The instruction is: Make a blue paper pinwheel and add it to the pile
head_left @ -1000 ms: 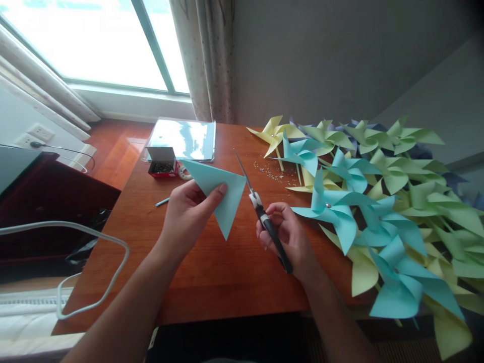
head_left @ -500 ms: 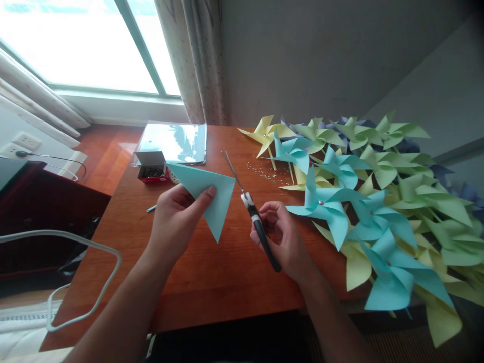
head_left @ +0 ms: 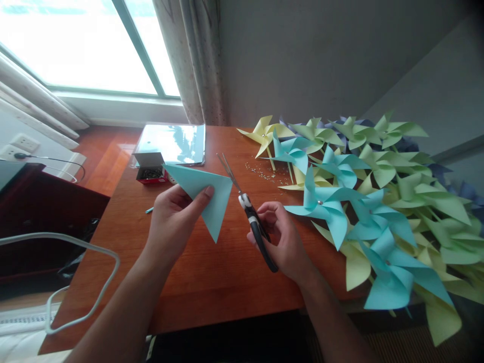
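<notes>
My left hand [head_left: 172,219] pinches a light blue paper folded into a triangle [head_left: 206,196], held above the wooden table [head_left: 212,272]. My right hand [head_left: 282,237] grips black-handled scissors [head_left: 247,212], blades slightly parted and pointing up-left, just right of the triangle's edge. The blades are close to the paper; I cannot tell whether they touch it.
A heap of blue, green and yellow paper pinwheels [head_left: 363,201] covers the table's right side. Small shiny pins [head_left: 264,174] lie scattered near them. A red box of pins [head_left: 151,169], a clear folder [head_left: 172,143] and a blue stick [head_left: 150,209] lie at the left. A white cable [head_left: 75,282] loops beside the table.
The scissors have shifted a little left toward the paper and their blades have parted slightly. The view has also moved somewhat.
</notes>
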Tool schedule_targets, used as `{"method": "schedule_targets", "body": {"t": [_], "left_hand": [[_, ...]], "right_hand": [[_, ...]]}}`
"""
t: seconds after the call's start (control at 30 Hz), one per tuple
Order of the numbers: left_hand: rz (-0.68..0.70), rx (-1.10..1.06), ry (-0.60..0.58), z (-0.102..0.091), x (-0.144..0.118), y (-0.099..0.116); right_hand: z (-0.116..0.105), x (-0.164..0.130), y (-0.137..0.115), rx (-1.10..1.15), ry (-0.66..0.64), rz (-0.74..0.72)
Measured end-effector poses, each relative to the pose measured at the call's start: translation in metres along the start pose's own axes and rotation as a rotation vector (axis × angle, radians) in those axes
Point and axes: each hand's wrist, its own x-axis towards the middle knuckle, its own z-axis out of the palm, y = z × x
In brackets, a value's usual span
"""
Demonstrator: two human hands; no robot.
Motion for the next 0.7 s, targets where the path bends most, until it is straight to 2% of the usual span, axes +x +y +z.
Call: {"method": "schedule_targets", "body": {"t": [0.7], "left_hand": [[-0.014,-0.001,-0.034,-0.001,0.0007,-0.0007]], "right_hand": [[-0.0006,-0.0008,0.0001,-0.052,-0.005,-0.029]]}}
